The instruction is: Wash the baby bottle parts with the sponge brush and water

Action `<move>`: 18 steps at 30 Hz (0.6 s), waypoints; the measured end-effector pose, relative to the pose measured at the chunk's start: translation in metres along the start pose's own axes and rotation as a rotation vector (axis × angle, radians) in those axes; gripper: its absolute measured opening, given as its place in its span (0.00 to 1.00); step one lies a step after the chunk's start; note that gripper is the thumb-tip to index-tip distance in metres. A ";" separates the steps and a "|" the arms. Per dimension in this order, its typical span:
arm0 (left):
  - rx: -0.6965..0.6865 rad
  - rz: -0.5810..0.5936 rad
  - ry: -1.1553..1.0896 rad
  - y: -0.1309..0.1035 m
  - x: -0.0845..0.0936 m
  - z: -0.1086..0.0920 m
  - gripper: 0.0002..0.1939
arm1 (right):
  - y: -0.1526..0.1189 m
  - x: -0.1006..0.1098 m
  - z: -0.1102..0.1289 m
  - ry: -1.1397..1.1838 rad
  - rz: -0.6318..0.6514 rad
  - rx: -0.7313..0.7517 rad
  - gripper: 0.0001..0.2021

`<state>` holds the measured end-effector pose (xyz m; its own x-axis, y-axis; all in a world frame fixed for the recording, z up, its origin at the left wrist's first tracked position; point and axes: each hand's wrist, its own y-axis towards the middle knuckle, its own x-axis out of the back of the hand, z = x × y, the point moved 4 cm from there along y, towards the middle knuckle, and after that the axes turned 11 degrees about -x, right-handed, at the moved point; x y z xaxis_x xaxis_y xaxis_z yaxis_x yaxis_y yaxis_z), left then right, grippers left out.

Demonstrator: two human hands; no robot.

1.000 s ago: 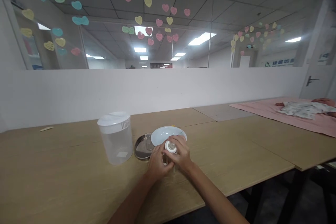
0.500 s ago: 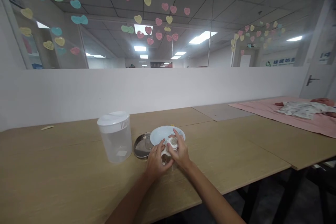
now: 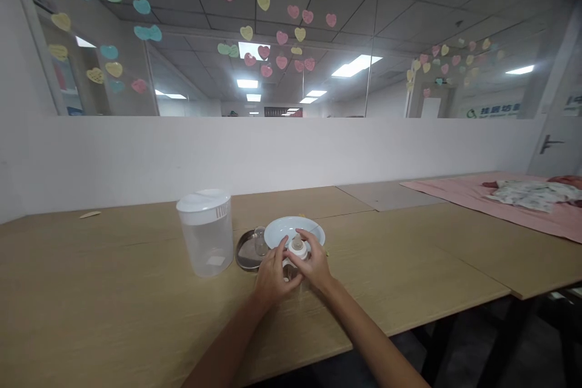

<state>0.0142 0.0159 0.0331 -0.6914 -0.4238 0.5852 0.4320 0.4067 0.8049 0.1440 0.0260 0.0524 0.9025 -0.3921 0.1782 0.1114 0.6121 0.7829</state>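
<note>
A baby bottle (image 3: 288,271) stands between my hands, its clear body partly hidden by my fingers. My left hand (image 3: 271,282) is wrapped round the body just below the neck. At the top, my right hand (image 3: 314,264) grips the white collar with its pale nipple (image 3: 298,244), which points up. The collar sits on or right at the bottle's mouth; whether it is threaded on I cannot tell. Just behind the hands lies a pale blue bowl (image 3: 278,228). To its left a small clear glass-like cup (image 3: 260,242) rests in a metal tray (image 3: 242,259).
A clear plastic bucket with a white lid (image 3: 204,236) stands left of the tray. A flat, pale strip (image 3: 90,214) lies at the far left of the wooden table (image 3: 136,309). On the right, a baby-like figure in patterned clothes (image 3: 531,195) lies on a pink cloth (image 3: 464,192).
The nipple and collar, tilted beside the bottle's top before, now sit more upright over it. My right hand has turned slightly with them. The whole view has shifted a little.
</note>
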 end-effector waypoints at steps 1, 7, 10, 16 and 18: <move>-0.001 0.005 -0.004 0.000 0.000 0.000 0.44 | 0.000 0.000 -0.001 -0.005 -0.003 0.004 0.18; -0.022 0.046 0.010 0.001 0.001 0.000 0.42 | -0.001 -0.001 -0.003 0.004 -0.004 -0.035 0.09; -0.024 0.047 0.030 0.000 0.000 0.001 0.40 | -0.003 -0.005 -0.007 0.082 0.006 -0.099 0.11; -0.037 0.060 0.010 0.000 0.000 0.000 0.39 | -0.007 -0.008 -0.010 0.145 -0.003 -0.093 0.10; -0.032 0.062 0.007 0.000 0.000 -0.001 0.38 | -0.006 -0.008 -0.009 0.153 -0.009 -0.077 0.09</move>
<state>0.0147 0.0154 0.0337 -0.6586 -0.4047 0.6344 0.4922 0.4060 0.7700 0.1403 0.0315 0.0404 0.9536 -0.2918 0.0741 0.1454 0.6621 0.7351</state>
